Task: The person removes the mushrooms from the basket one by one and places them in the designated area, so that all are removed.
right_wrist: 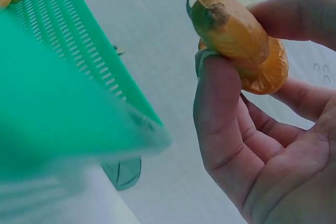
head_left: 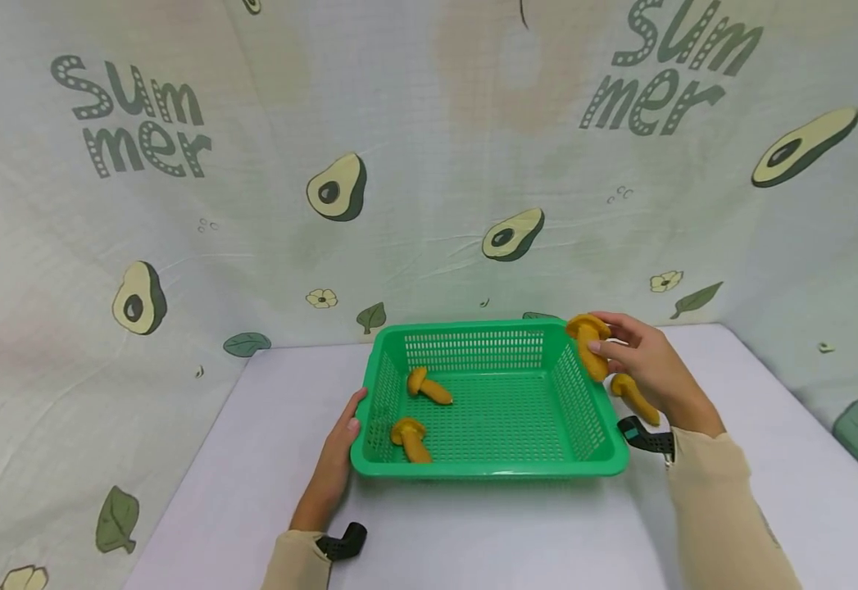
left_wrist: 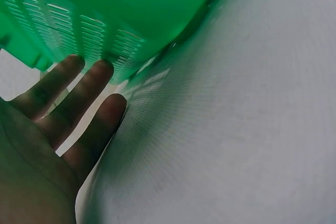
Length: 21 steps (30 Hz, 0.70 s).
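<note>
A green plastic basket [head_left: 488, 469] with slotted walls stands on the table. My right hand [head_left: 638, 360] pinches a yellow-brown mushroom [head_left: 591, 348] between thumb and fingers above the basket's right rim. In the right wrist view this mushroom [right_wrist: 231, 30] shows its stem end and ribbed cap. My left hand [head_left: 336, 459] rests against the basket's left side. The left wrist view has its straight fingers [left_wrist: 79, 98] by the slotted outer wall. Inside the basket lie two mushrooms, one farther back [head_left: 429, 386] and one near the front left [head_left: 410, 440].
Another mushroom [head_left: 635, 399] lies on the white table [head_left: 488, 533], just right of the basket and below my right hand. Behind the table hangs a pale cloth [head_left: 421, 262] printed with avocados and leaves. A dark wrist strap [head_left: 646, 438] is on each wrist.
</note>
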Motion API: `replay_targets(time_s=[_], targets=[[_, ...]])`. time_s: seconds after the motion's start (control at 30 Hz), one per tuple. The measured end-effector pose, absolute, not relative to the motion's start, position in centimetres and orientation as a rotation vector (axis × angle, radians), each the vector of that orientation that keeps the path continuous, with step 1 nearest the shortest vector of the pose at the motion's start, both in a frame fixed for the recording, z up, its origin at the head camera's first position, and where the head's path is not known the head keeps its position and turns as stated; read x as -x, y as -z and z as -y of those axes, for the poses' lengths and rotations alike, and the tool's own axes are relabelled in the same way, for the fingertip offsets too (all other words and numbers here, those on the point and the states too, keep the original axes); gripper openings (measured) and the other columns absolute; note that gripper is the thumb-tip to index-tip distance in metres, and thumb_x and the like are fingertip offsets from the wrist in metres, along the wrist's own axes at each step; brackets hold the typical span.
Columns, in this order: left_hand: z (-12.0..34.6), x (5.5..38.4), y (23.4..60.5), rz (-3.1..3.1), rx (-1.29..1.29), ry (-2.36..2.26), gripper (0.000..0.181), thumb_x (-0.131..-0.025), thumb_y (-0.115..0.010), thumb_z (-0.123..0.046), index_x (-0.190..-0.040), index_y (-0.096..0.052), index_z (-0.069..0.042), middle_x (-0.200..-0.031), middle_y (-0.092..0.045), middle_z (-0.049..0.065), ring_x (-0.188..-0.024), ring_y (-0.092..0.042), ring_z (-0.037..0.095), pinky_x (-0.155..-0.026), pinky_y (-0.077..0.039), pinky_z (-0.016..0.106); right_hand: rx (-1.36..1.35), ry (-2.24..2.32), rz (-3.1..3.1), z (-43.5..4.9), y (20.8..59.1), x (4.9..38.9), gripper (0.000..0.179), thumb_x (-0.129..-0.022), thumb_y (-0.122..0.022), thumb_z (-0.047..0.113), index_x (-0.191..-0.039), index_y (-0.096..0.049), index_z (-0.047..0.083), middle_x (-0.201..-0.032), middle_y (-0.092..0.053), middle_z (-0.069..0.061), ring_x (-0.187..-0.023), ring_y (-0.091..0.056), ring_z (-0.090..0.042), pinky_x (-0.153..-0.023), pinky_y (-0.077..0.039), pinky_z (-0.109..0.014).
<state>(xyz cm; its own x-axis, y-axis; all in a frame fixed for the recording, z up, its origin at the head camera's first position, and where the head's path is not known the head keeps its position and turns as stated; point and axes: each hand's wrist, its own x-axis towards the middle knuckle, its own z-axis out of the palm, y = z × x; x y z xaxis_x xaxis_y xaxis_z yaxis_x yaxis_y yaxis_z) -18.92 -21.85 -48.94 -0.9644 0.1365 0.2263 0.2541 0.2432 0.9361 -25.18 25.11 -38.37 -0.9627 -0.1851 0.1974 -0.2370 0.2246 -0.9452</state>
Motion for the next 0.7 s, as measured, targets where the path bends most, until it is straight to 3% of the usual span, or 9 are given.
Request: replay_targets(time_s=[0.3, 0.7], targets=[[21.9, 18.8, 48.9, 2.410, 0.369, 1.848, 0.051, -0.110, -0.025, -0.039, -0.160, -0.026, -0.027, -0.165, -0.020, 0.000, -0.150, -0.013, 0.024, -0.118, -0.007, 0.057, -0.375, -1.783, 2.459, -26.4, 38.5, 24.5, 0.057, -0.099, -0.066, 0.025, -0.147, -0.046, 0.002, -0.122, -0.060, -0.002, -0.093, -0.064, -0.014, -0.074, -0.056, -0.027], [22.1, 18.9, 49.3, 2.404, 0.392, 1.850, 0.050, -0.110, -0.025, -0.036, -0.160, -0.026, -0.029, -0.165, -0.019, -0.001, -0.150, -0.013, 0.024, -0.117, -0.006, 0.060, -0.329, -1.663, 2.546, -28.0, 39.7, 23.4, 0.058, -0.100, -0.064, 0.026, -0.150, -0.044, 0.004, -0.128, -0.054, -0.017, -0.097, -0.062, -0.010, -0.074, -0.054, -0.025]])
